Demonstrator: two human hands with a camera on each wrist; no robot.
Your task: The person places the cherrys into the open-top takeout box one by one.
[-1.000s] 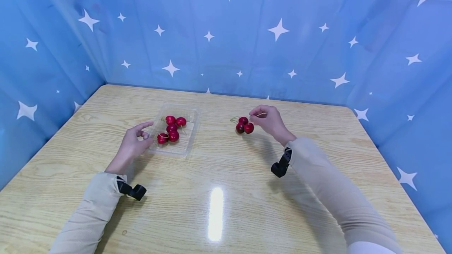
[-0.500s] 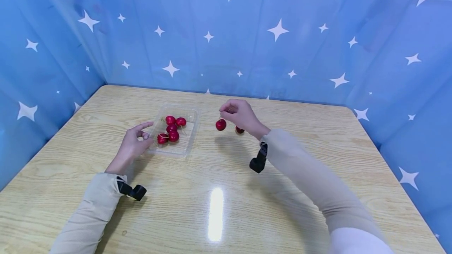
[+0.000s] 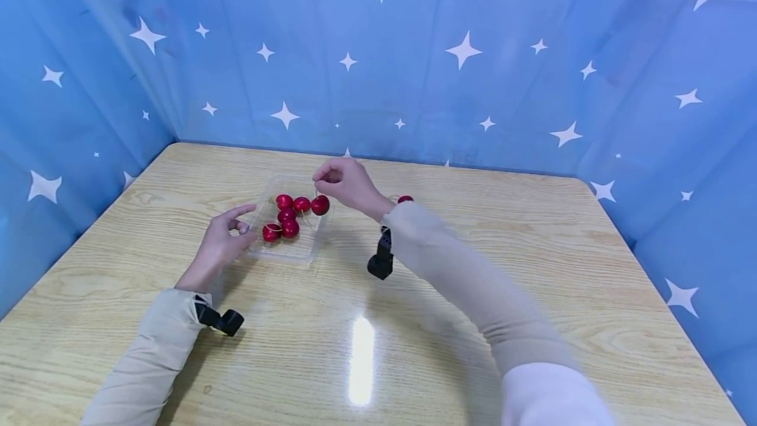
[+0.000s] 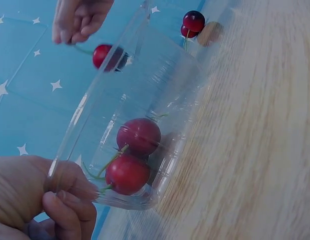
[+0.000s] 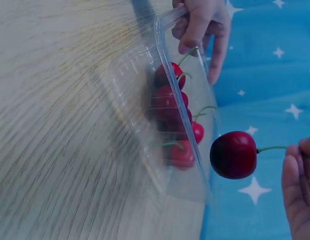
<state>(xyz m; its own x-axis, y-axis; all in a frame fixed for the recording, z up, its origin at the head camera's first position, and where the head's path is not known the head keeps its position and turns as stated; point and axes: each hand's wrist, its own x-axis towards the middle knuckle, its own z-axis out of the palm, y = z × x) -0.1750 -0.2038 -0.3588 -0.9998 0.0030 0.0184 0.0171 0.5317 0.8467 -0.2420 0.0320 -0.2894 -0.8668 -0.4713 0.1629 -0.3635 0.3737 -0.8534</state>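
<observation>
My right hand (image 3: 350, 184) pinches a dark red cherry (image 3: 321, 205) by its green stem, and the fruit dangles over the right side of a clear plastic container (image 3: 305, 245). In the right wrist view the held cherry (image 5: 234, 155) hangs at the rim, outside the pile. The left hand (image 3: 225, 236) grips the container's left rim; in the left wrist view its thumb and fingers (image 4: 62, 210) close on that edge. Several cherries (image 3: 288, 215) with stems lie inside, bunched toward the middle and left.
Another cherry (image 3: 405, 198) shows behind the right forearm on the wooden table (image 3: 284, 347); the left wrist view shows two cherries (image 4: 194, 21) there. A blue star-patterned curtain (image 3: 378, 84) stands around the table's back and sides.
My right hand has lifted one cherry by its stem from the group on the table and carried it left to the container. The left hand and container have stayed put.
</observation>
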